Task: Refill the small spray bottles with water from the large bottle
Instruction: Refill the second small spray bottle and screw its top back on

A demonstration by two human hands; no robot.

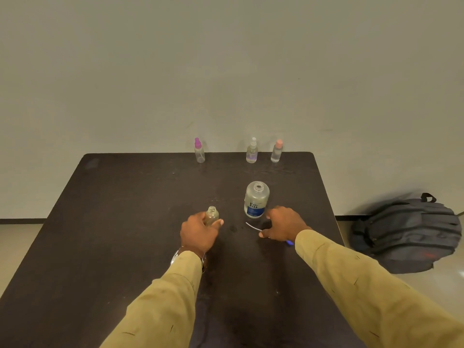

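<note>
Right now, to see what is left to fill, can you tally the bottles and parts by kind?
Capped small spray bottles: 3 (purple top, white top, peach top)
Open small bottle: 1, in the left hand
Large bottle, open: 1
Loose spray head: 1, in the right hand
Total: 6
</note>
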